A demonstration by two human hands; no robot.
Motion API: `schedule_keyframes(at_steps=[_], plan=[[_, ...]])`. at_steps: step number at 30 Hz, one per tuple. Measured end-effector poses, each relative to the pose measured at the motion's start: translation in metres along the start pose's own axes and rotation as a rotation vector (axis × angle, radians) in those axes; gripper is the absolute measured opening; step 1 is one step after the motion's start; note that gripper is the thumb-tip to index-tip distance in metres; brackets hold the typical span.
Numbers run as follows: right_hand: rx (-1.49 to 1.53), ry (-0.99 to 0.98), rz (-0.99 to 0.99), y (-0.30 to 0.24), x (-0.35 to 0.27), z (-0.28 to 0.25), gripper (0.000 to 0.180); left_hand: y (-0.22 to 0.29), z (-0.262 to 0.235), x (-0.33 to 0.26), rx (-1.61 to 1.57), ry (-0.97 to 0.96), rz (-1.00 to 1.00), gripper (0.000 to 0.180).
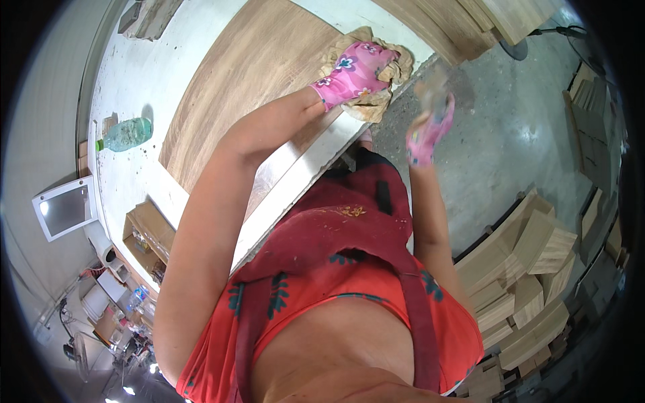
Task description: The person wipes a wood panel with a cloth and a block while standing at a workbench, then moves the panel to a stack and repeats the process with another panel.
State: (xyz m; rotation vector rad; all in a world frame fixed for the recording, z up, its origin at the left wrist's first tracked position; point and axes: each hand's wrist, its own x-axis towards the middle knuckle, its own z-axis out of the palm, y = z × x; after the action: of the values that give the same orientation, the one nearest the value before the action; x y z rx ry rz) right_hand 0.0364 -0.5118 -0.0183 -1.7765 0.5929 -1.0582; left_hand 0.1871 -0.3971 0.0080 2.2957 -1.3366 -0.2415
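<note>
My left hand (357,70), in a pink flowered glove, is closed on a crumpled beige cloth (369,107). The cloth rests at the corner of a light wood-grain board (245,74), which lies on a white worktable (195,50). To the right, past the table edge and over the floor, is my right hand (430,134) in a matching glove. It is smeared by motion, with its fingers curled around a blurred beige and greyish thing (433,91) whose kind I cannot make out.
A green-tinted plastic bottle (129,135) lies on the table at the left, near a cardboard box (149,232). Wood panels (437,27) stand beyond the far corner. Stacked wood-grain boards (524,282) are on the concrete floor (497,154) to the right.
</note>
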Motion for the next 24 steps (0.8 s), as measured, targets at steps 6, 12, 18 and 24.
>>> schedule_keyframes(at_steps=[6, 12, 18, 24], plan=[[-0.048, -1.275, -0.38, -0.068, -0.04, 0.028, 0.07, -0.007, 0.001, 0.036, -0.073, -0.108, -0.049, 0.057], [-0.083, -1.756, -0.322, -0.066, -0.056, 0.151, 0.063, -0.023, 0.024, 0.032, 0.093, 0.184, 0.245, 0.061], [0.106, -1.504, -0.225, -0.061, -0.062, 0.143, 0.06, -0.039, 0.014, 0.032, 0.053, 0.094, 0.175, 0.059], [0.032, -1.522, -0.26, -0.071, -0.046, 0.147, 0.06, -0.135, -0.052, 0.024, 0.079, 0.406, 0.034, 0.044]])
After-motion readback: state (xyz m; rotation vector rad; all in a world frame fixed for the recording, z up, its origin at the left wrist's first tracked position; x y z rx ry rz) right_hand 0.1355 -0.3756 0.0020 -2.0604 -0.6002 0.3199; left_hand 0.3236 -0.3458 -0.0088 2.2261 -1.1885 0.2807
